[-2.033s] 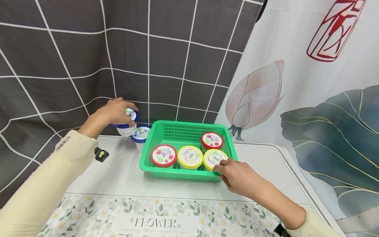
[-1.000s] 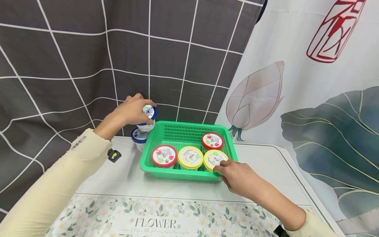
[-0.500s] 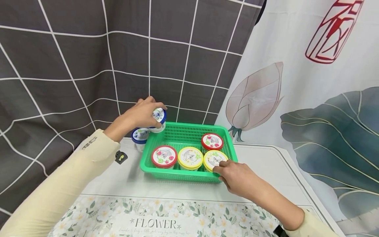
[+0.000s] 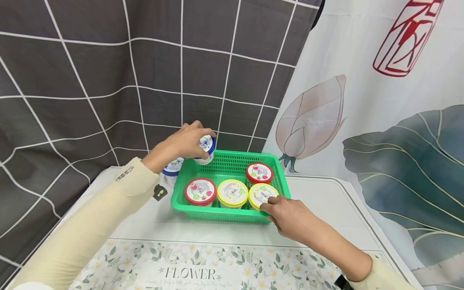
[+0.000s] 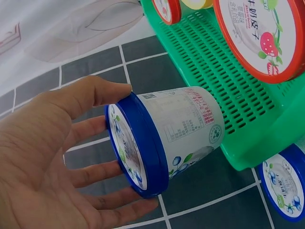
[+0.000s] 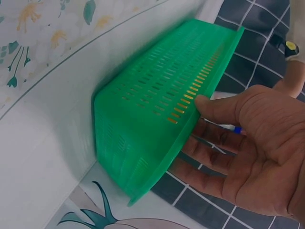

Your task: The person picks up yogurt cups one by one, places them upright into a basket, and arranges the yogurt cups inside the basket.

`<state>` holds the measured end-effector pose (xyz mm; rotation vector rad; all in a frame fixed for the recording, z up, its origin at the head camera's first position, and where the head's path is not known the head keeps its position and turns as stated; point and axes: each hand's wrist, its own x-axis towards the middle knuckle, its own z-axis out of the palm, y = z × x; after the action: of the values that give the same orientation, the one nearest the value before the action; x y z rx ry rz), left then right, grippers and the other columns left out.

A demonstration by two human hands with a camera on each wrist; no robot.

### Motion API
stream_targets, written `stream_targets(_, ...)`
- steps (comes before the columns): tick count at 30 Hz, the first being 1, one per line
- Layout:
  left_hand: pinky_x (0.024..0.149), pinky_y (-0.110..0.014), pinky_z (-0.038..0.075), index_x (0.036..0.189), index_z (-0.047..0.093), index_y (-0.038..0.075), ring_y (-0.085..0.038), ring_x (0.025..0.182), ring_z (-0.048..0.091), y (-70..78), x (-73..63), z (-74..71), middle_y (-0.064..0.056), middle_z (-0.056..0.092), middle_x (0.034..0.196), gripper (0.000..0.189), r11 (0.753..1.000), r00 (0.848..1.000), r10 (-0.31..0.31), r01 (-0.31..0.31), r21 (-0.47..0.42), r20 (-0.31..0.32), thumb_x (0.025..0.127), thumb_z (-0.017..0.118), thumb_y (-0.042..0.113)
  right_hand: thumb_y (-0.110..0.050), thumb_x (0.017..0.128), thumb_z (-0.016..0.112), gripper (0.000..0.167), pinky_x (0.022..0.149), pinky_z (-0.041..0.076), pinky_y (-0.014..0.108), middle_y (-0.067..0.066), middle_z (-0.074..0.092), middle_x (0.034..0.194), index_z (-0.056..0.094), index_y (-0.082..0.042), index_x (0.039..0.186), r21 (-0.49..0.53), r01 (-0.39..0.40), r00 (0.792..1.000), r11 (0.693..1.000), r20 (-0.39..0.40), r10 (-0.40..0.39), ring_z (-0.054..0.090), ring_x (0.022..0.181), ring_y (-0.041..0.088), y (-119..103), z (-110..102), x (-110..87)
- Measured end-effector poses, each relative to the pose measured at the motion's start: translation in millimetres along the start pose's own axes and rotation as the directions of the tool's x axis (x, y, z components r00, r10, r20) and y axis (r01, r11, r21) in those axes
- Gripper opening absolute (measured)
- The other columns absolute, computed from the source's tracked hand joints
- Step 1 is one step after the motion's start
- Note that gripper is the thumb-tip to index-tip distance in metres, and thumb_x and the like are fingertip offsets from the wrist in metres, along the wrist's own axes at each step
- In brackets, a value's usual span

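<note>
My left hand [image 4: 185,141] holds a white tub with a blue lid [image 5: 181,126] over the back left part of the green plastic basket [image 4: 217,214]. In the left wrist view, thumb and fingers grip the tub round its lid, which is printed with blueberries. Its base points toward the basket. My right hand [image 4: 291,215] pinches the basket's front rim near the right corner, thumb outside and fingers inside. Within the basket, a red-lidded tub [image 4: 200,191] and two yellow-lidded tubs [image 4: 233,193] line the front. Another red-lidded tub [image 4: 259,172] sits behind them at right.
A second blue-lidded tub [image 4: 174,166] stands on the white table just left of the basket, partly behind my left forearm. A dark checked curtain [image 4: 145,72] hangs behind. A flower-print mat [image 4: 192,262] covers the table's front.
My left hand has carried the blue-lidded tub rightward, past the second blue-lidded tub, to over the basket. My right hand has stayed at the rim, and the basket has not moved.
</note>
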<state>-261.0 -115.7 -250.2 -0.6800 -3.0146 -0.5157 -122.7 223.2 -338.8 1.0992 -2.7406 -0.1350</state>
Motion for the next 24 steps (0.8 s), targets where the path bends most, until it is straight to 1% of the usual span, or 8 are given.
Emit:
stream_targets(5,0.114,-0.069,0.055,0.161,0.063,0.02,-0.048,0.143,0.051,1.6,3.1,6.9,-0.023,0.054,0.159,0.073,1.0,1.0,-0.011,0.011,0.004,0.026,0.092,0.086,0.023,-0.006,0.094,0.088,0.023,0.057,0.06,0.035,-0.002,0.071,0.092,0.076,-0.018,0.11,-0.005,0.003,1.0,1.0,0.009,-0.003,0.065,0.083,0.018,0.0,1.2,-0.8)
stream_targets(12,0.118,-0.072,0.053,0.159,0.065,0.02,-0.052,0.153,0.046,4.1,8.8,15.2,-0.023,0.053,0.162,0.072,1.0,0.999,-0.014,0.014,0.008,0.034,0.091,0.087,0.024,-0.006,0.094,0.088,0.022,0.057,0.057,0.033,-0.002,0.069,0.09,0.075,-0.018,0.109,-0.014,-0.002,1.0,1.0,0.014,0.002,0.063,0.082,0.017,-0.2,0.9,-0.7)
stream_targets(20,0.115,-0.07,0.056,0.159,0.065,0.02,-0.051,0.151,0.049,7.5,13.4,20.4,-0.022,0.053,0.163,0.071,1.0,0.998,-0.024,0.023,0.006,0.066,0.092,0.086,0.026,-0.006,0.094,0.088,0.023,0.058,0.059,0.036,-0.002,0.069,0.09,0.075,-0.017,0.108,-0.024,-0.004,1.0,1.0,0.014,0.005,0.065,0.084,0.018,-2.0,0.7,0.5)
stream_targets(24,0.117,-0.069,0.055,0.16,0.065,0.019,-0.05,0.152,0.049,8.7,16.1,23.7,-0.022,0.053,0.165,0.071,1.0,0.998,-0.027,0.027,0.001,0.061,0.093,0.086,0.026,-0.005,0.094,0.088,0.023,0.058,0.059,0.035,-0.001,0.07,0.09,0.075,-0.016,0.108,-0.03,0.003,1.0,1.0,0.004,-0.003,0.066,0.084,0.019,-2.5,0.5,1.4)
